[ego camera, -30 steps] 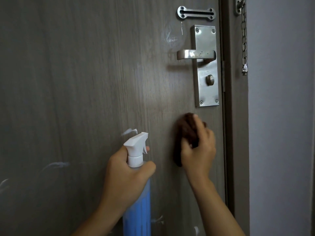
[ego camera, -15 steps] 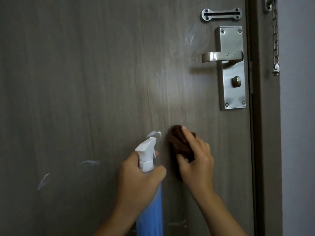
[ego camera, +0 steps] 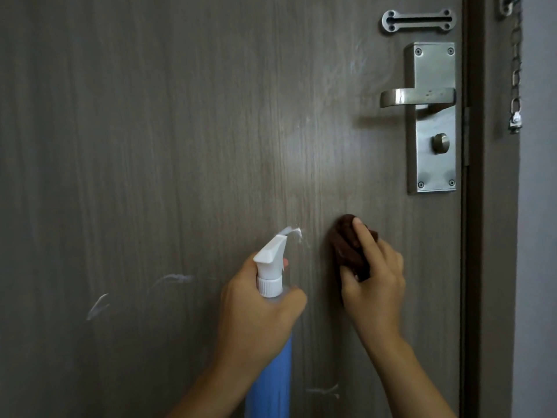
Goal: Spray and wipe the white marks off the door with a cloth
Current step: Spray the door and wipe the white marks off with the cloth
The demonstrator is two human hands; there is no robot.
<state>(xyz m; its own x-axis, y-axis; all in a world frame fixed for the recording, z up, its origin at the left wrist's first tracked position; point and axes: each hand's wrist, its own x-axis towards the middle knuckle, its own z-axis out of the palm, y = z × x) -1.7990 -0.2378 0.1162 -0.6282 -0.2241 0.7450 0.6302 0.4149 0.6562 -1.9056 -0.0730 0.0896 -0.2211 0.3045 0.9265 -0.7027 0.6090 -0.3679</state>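
A grey-brown wood-grain door (ego camera: 180, 146) fills the view. White marks show on it: one curved mark (ego camera: 294, 230) just above the sprayer nozzle, two streaks (ego camera: 173, 279) lower left, one (ego camera: 324, 390) near the bottom, faint smears (ego camera: 358, 63) left of the handle. My left hand (ego camera: 256, 309) grips a blue spray bottle (ego camera: 269, 378) with a white trigger head, nozzle pointing at the door. My right hand (ego camera: 373, 282) holds a dark brown cloth (ego camera: 346, 245) bunched against the door, below and left of the handle plate.
A metal lever handle (ego camera: 416, 98) on a plate with a thumb-turn sits at upper right. A chain-lock slide (ego camera: 417, 21) is above it. The dark door frame (ego camera: 473, 206) and a hanging chain (ego camera: 516, 86) run down the right, with a pale wall beyond.
The view has shifted left, so the handle sits further right. My right hand with the cloth has slid left toward the bottle. More white streaks show at lower left.
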